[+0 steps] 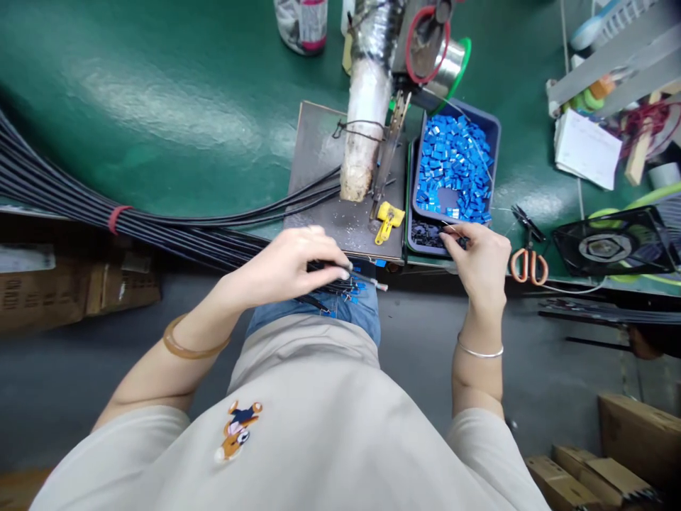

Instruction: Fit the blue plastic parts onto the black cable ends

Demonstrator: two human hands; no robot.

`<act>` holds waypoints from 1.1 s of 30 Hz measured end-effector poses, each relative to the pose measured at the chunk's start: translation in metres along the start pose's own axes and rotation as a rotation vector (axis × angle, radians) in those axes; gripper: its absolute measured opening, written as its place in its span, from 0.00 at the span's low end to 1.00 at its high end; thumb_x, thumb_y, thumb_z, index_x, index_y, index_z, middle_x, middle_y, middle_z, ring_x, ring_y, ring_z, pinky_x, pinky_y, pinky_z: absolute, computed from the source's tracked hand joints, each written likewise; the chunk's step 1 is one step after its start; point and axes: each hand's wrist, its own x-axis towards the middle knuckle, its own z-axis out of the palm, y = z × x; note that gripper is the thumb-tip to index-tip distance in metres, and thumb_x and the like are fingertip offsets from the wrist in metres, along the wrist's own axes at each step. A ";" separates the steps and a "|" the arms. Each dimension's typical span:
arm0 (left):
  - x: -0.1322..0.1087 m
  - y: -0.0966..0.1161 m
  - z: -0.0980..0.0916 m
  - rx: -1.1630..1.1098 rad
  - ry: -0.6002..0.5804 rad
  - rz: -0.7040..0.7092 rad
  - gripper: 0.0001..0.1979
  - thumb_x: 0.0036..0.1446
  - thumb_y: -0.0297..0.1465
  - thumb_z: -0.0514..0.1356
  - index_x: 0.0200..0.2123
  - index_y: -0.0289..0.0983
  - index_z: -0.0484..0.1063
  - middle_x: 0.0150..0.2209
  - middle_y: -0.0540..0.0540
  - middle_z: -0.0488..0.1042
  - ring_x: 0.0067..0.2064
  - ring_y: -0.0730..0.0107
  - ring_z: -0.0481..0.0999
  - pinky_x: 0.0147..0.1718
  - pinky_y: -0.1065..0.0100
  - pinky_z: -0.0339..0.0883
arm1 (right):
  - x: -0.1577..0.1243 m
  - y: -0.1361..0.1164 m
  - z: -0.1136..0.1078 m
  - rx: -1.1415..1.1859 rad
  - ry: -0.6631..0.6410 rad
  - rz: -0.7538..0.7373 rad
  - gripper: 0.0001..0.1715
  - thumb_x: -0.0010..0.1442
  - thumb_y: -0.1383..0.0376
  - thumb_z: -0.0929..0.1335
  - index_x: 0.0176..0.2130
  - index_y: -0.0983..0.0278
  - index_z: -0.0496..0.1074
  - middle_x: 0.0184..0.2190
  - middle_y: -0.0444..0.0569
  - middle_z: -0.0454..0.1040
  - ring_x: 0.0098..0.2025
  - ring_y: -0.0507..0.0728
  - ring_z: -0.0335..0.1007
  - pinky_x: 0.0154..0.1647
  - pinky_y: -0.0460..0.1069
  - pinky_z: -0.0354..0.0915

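Observation:
My left hand (306, 266) is closed round a black cable, whose pale stripped end (380, 285) sticks out to the right past my fingertips. Below it, more black cables with blue connectors (351, 289) at their ends lie over my lap. My right hand (476, 252) pinches at the front of a bin of small black parts (423, 234); what sits between thumb and forefinger is too small to make out. Just behind, a grey-blue bin (496, 138) holds many small blue connectors (452, 163).
A wrapped fume pipe (364, 128) hangs over a board (313, 149) with a yellow clip (389, 221) on it. Behind stands a solder spool (452, 64). Orange-handled scissors (529, 266) and a black fan (611, 245) lie right. A red-tied cable bundle (175, 234) runs left.

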 end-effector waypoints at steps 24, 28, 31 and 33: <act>0.019 0.008 0.051 -0.875 0.398 -0.405 0.07 0.56 0.30 0.63 0.32 0.33 0.70 0.23 0.52 0.68 0.25 0.82 0.67 0.25 0.78 0.61 | -0.034 -0.108 0.032 0.878 0.052 0.133 0.07 0.58 0.61 0.71 0.36 0.61 0.78 0.31 0.44 0.75 0.21 0.45 0.58 0.21 0.45 0.54; 0.018 0.006 0.052 -0.836 0.394 -0.385 0.09 0.54 0.33 0.66 0.32 0.32 0.72 0.25 0.52 0.71 0.25 0.82 0.67 0.24 0.79 0.61 | -0.028 -0.105 0.043 1.002 -0.011 0.096 0.05 0.57 0.62 0.72 0.34 0.61 0.78 0.32 0.45 0.74 0.28 0.48 0.65 0.25 0.45 0.60; 0.019 0.005 0.052 -0.771 0.364 -0.366 0.09 0.56 0.33 0.65 0.30 0.31 0.73 0.24 0.50 0.73 0.25 0.81 0.69 0.26 0.78 0.63 | -0.028 -0.105 0.042 0.991 -0.050 0.076 0.06 0.58 0.61 0.71 0.35 0.61 0.78 0.32 0.45 0.74 0.27 0.47 0.64 0.24 0.45 0.59; 0.019 0.006 0.051 -0.702 0.338 -0.347 0.10 0.58 0.32 0.63 0.29 0.31 0.73 0.23 0.49 0.74 0.24 0.80 0.70 0.26 0.77 0.63 | -0.031 -0.107 0.034 0.852 0.004 0.055 0.06 0.59 0.62 0.70 0.36 0.61 0.78 0.32 0.44 0.74 0.24 0.47 0.61 0.23 0.45 0.58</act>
